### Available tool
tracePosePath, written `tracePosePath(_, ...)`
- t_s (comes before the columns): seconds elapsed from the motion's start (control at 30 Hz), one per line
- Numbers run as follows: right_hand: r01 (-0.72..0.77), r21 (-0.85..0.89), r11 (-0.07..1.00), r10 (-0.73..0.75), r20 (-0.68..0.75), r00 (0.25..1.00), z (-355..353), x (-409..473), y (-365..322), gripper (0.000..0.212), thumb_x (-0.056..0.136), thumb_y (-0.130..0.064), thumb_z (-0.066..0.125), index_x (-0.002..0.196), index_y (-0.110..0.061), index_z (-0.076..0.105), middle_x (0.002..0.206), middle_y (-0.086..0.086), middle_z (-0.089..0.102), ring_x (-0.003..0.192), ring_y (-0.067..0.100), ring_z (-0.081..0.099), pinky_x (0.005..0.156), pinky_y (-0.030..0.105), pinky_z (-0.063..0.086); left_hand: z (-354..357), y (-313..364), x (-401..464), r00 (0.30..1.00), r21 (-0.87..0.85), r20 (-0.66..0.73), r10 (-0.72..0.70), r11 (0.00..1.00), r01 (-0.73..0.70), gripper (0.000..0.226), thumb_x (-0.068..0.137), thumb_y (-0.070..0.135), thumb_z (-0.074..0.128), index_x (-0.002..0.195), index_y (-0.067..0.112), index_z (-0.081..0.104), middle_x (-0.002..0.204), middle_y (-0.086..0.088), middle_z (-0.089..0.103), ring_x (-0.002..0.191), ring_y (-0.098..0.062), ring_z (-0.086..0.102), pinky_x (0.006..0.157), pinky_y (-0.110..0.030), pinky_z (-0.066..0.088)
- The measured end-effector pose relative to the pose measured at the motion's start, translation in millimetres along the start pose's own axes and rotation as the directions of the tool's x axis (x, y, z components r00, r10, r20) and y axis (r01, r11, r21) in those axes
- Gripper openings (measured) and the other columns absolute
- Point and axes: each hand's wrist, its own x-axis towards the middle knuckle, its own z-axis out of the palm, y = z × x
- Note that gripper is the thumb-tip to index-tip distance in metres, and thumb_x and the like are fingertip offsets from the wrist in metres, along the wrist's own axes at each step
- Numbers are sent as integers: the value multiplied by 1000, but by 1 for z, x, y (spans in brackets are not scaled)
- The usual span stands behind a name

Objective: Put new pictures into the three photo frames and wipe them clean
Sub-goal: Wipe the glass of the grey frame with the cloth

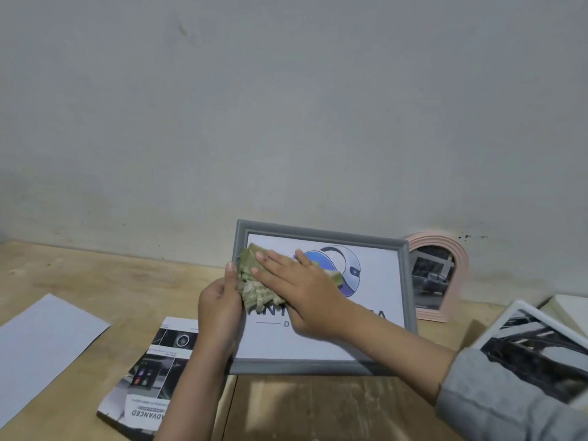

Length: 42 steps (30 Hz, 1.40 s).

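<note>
A grey photo frame stands tilted on the wooden table, holding a white picture with a blue and white round logo. My left hand grips its left edge, thumb on the front. My right hand lies flat with straight fingers on a green checked cloth, pressing it against the upper left of the glass. A pink arched frame leans on the wall behind the grey frame's right side, with a dark picture in it. A white frame with a dark picture lies at the right edge, partly covered by my grey sleeve.
A blank white sheet lies at the left of the table. A printed page with dark photos and the word ADVANCED lies under my left forearm. The grey wall rises right behind the frames. A pale object sits at the far right.
</note>
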Motion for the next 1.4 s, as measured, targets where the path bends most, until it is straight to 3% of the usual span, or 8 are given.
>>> tracePosePath(0.27,103,94,990,-118,167,979,7,-29,-27,70,66,-9,27,132,-15,51,145,6,45,135,23,40,107,50,24,-2,2,-1,994,28,-61,-86,996,87,50,96,48,43,61,15,34,58,-4,32,58,-17,33,56,-30,26)
tracePosePath(0.43,-6,309,951,-91,298,950,-1,-39,-38,69,69,8,46,134,-17,50,148,-2,40,141,10,26,117,43,8,-2,2,-5,988,64,-114,-103,992,111,51,99,45,40,59,16,27,56,-3,29,53,-18,28,54,-30,22)
tracePosePath(0.7,-347,610,713,2,493,870,-36,-36,-35,43,89,5,43,120,-17,62,117,-4,65,105,-2,57,92,17,43,-9,-4,-4,989,50,-112,-98,993,105,49,96,54,40,72,11,40,69,-11,41,65,-21,38,63,-32,29)
tracePosePath(0.83,-335,608,719,226,251,941,-50,-23,-10,53,82,1,37,125,-20,59,109,-13,63,92,1,60,83,17,46,-13,2,-8,993,45,-112,-37,998,42,48,97,50,40,66,14,30,66,-10,31,63,-20,30,60,-31,23)
tracePosePath(0.97,-137,223,965,169,-133,977,-41,-8,16,65,74,-4,37,138,-15,47,144,-1,45,135,15,39,107,38,38,-17,0,-12,998,50,-60,-27,998,30,52,97,51,40,70,7,48,69,-18,53,64,-23,50,62,-32,37)
tracePosePath(1.07,-45,-7,999,45,-80,996,-26,2,18,70,73,1,60,141,-7,42,150,9,34,140,22,25,111,47,28,-19,-2,-14,1000,80,-16,16,997,-15,63,97,51,39,74,-7,49,71,-19,58,66,-21,53,63,-32,40)
tracePosePath(1.27,24,-18,1000,-25,-90,996,-12,21,-5,87,59,9,60,142,-7,40,151,10,33,141,26,28,110,45,25,-20,3,-20,983,123,10,181,976,-181,51,100,38,40,59,9,35,57,-4,34,55,-12,32,55,-29,27)
tracePosePath(1.4,61,50,997,-59,-40,997,1,14,-21,86,59,10,59,141,-7,40,151,11,34,140,25,31,111,43,25,-26,-1,-18,997,35,-8,82,996,-82,50,100,35,42,61,6,54,57,-1,56,53,-9,48,50,-18,39)
